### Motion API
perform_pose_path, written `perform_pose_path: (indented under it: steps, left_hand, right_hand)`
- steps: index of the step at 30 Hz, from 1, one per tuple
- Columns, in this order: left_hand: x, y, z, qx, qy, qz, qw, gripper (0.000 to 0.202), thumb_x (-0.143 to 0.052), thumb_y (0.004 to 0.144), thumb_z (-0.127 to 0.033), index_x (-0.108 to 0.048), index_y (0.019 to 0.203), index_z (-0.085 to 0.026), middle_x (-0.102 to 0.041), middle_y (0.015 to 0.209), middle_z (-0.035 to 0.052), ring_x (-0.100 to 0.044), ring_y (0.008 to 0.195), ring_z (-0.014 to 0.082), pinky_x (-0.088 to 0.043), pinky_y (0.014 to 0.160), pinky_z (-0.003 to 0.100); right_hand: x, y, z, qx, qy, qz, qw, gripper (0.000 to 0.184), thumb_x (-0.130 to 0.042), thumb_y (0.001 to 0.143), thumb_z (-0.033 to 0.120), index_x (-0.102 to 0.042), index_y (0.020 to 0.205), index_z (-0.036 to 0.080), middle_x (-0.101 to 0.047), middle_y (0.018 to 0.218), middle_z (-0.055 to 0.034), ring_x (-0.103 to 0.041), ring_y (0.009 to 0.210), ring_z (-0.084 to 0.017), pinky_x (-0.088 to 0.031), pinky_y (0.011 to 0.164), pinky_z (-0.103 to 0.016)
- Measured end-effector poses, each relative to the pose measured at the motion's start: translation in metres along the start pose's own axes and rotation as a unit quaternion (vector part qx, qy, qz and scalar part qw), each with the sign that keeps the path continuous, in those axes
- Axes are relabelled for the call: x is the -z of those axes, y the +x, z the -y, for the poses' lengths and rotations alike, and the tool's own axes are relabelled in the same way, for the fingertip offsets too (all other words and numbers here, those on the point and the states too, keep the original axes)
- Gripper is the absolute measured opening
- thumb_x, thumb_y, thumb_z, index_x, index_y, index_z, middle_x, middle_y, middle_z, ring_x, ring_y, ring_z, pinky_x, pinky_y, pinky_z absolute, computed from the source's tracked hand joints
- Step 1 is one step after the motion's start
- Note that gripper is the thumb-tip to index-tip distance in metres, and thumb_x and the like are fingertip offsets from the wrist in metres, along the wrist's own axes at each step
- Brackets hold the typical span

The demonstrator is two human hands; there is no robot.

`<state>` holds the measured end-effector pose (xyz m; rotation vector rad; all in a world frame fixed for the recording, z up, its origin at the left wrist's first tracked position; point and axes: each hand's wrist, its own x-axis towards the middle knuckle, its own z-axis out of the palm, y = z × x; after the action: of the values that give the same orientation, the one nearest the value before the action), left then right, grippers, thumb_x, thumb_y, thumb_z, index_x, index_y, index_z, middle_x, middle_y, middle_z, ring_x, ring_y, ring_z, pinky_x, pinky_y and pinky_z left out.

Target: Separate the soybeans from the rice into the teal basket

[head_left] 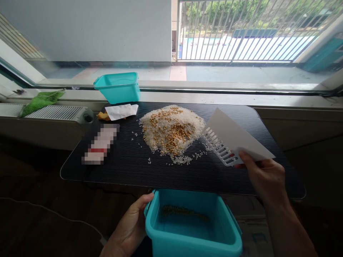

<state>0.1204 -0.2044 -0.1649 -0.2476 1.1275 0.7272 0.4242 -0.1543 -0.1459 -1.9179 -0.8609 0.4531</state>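
Observation:
My left hand (131, 221) grips the left rim of a turquoise plastic bin (194, 242) below the table's front edge. A thin line of small grains (184, 211) lies on the bin's floor. In my right hand (264, 175) is a white flat scraper (238, 137) with a row of slots along one edge, held tilted over the table. Its slotted edge is close to the right side of a mound of white rice mixed with yellow-brown round grains (171, 130). Loose rice grains (182, 160) are scattered in front of the mound.
The mound sits on a dark table (128, 175) with rounded corners. A second turquoise bin (119, 87) stands behind, by the window. A white paper (122, 111) and a blurred-out pale item (100, 144) lie at left. A radiator (56, 112) holds a green cloth (44, 101).

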Motion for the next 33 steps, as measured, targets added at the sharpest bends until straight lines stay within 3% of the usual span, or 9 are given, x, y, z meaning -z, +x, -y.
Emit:
perform_pose_path:
  steps: [5, 10, 18, 23, 28, 33]
  left_hand:
    - [-0.001, -0.002, 0.0, -0.003, 0.008, -0.003, 1.0, 0.015, -0.056, 0.081, -0.013, -0.067, 0.071, -0.008, -0.069, 0.061, 0.007, -0.064, 0.057, 0.0166, -0.054, 0.074, 0.034]
    - [-0.002, -0.003, 0.0, -0.005, 0.01, -0.002, 1.0, 0.014, -0.057, 0.08, -0.012, -0.067, 0.071, -0.009, -0.068, 0.059, 0.0059, -0.063, 0.055, 0.0159, -0.054, 0.074, 0.034]
    - [-0.001, -0.002, 0.0, 0.002, 0.009, 0.002, 1.0, 0.017, -0.056, 0.081, -0.013, -0.066, 0.069, -0.009, -0.068, 0.059, 0.006, -0.064, 0.057, 0.0161, -0.054, 0.075, 0.034]
    - [-0.002, -0.001, 0.0, -0.004, 0.006, 0.0, 1.0, 0.017, -0.056, 0.081, -0.012, -0.066, 0.067, -0.009, -0.068, 0.058, 0.0054, -0.063, 0.055, 0.015, -0.054, 0.075, 0.033]
    - [0.0, -0.001, 0.0, -0.009, 0.009, -0.001, 1.0, 0.018, -0.056, 0.081, -0.012, -0.067, 0.067, -0.009, -0.068, 0.059, 0.0059, -0.063, 0.054, 0.0154, -0.054, 0.075, 0.034]
    - [0.001, -0.001, 0.0, -0.002, 0.009, 0.01, 1.0, 0.015, -0.057, 0.08, -0.012, -0.067, 0.07, -0.009, -0.069, 0.061, 0.0066, -0.065, 0.058, 0.0173, -0.054, 0.075, 0.035]
  right_hand:
    - [-0.015, -0.004, 0.005, -0.004, 0.027, 0.038, 0.999, 0.022, -0.071, 0.063, 0.039, -0.072, 0.074, 0.02, -0.073, 0.061, -0.0008, -0.066, 0.048, -0.021, -0.053, 0.047, -0.033]
    - [-0.021, 0.008, 0.005, 0.009, 0.013, 0.024, 1.0, 0.02, -0.069, 0.065, 0.038, -0.07, 0.07, 0.019, -0.071, 0.059, -0.0004, -0.067, 0.056, -0.022, -0.053, 0.052, -0.031]
    - [0.002, 0.013, 0.006, 0.01, -0.018, -0.021, 1.0, 0.016, -0.068, 0.067, 0.035, -0.067, 0.062, 0.02, -0.071, 0.06, -0.0011, -0.067, 0.056, -0.02, -0.053, 0.059, -0.032]
    - [0.006, 0.004, 0.0, -0.001, -0.026, -0.008, 1.0, 0.022, -0.071, 0.063, 0.04, -0.07, 0.065, 0.018, -0.069, 0.052, -0.0008, -0.068, 0.059, -0.024, -0.052, 0.06, -0.035]
    - [0.01, 0.01, -0.01, 0.004, -0.039, -0.017, 0.999, 0.019, -0.072, 0.063, 0.039, -0.069, 0.061, 0.021, -0.068, 0.051, 0.001, -0.068, 0.06, -0.024, -0.052, 0.061, -0.035]
    - [0.018, 0.006, -0.004, 0.017, -0.031, -0.017, 0.999, 0.02, -0.071, 0.064, 0.041, -0.07, 0.065, 0.021, -0.072, 0.058, -0.0002, -0.069, 0.063, -0.024, -0.054, 0.063, -0.035]
